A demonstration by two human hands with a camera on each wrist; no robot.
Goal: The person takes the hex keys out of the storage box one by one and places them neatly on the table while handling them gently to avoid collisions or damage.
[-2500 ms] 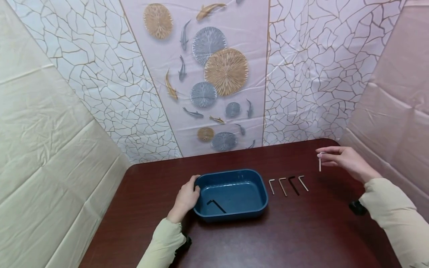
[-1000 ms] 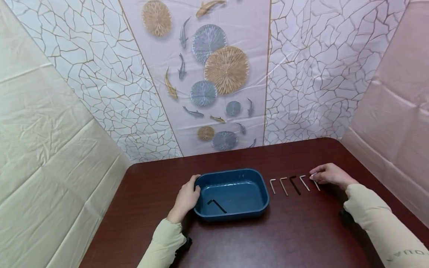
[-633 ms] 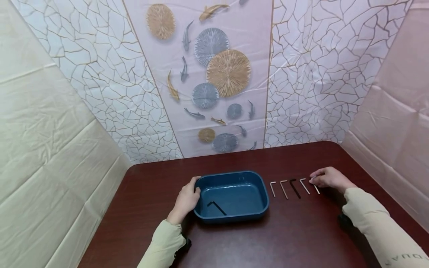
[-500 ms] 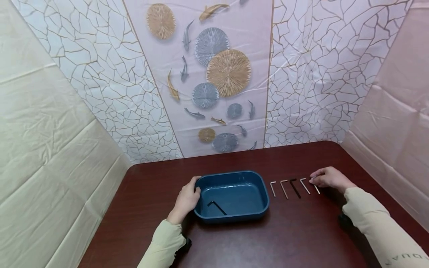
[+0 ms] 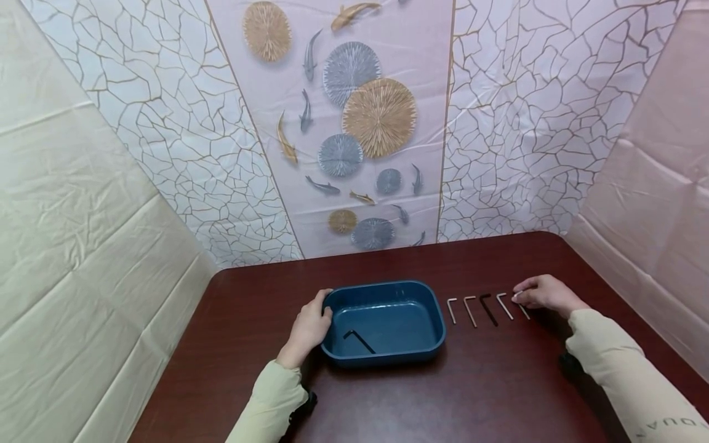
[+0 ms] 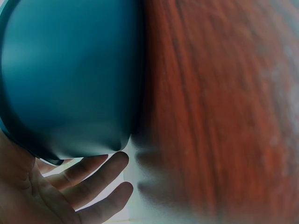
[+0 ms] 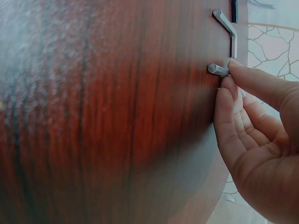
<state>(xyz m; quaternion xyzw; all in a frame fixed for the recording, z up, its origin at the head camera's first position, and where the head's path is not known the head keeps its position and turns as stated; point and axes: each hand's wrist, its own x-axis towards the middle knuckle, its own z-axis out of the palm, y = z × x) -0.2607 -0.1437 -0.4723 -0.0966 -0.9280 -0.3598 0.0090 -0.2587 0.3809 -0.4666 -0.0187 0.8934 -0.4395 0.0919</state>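
My left hand point(image 5: 308, 323) grips the left end of a blue rectangular tray point(image 5: 382, 357), thumb over the rim and fingers along the outer wall. The left wrist view shows those fingers point(image 6: 96, 179) spread loosely beside the tray wall. Inside the tray lies one black hex key point(image 5: 360, 342). At the right end of a row of hex keys, my right hand point(image 5: 548, 294) pinches a silver hex key point(image 5: 524, 311) between thumb and fingers, low at the tabletop. Its short arm is mostly hidden by the fingertips. In the right wrist view, the tip of this hex key point(image 7: 216, 69) sticks out past the thumb.
Between tray and right hand lie a small silver hex key point(image 5: 452, 312), a brownish hex key point(image 5: 471, 312), a black hex key point(image 5: 489, 309) and another silver hex key point(image 5: 504, 306). The dark red table point(image 5: 432, 400) meets patterned cloth walls point(image 5: 498, 154) behind and plain cloth at the sides.
From above the table at the right, my right hand came down and left, bringing the silver hex key to the row's end. It has stayed there since. My left hand kept its place.
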